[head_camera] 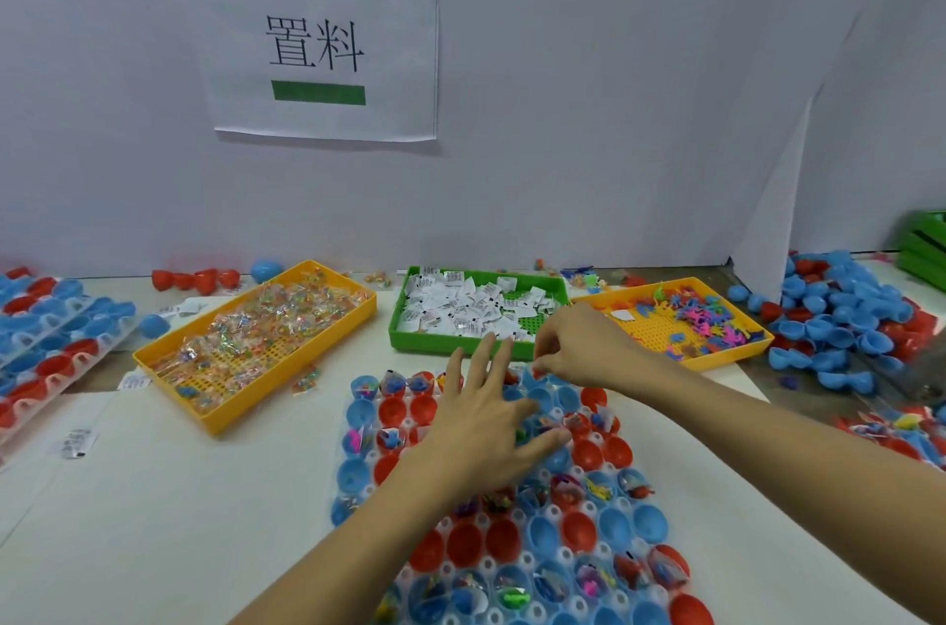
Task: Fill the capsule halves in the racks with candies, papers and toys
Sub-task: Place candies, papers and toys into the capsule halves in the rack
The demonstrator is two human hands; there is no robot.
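Left hand (481,414), fingers spread, steadies the rack (512,496) mid-frame; right hand (578,348) pinches something small; best release it low inside a cup.

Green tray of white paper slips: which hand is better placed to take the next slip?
Right, probably. The right hand hovers by the green tray of white paper slips, at its near edge; the left hand lies spread over the capsule rack, further back.

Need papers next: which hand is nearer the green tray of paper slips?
Right. The right hand is at the green tray's front edge; the left hand lies lower, spread over the capsule rack.
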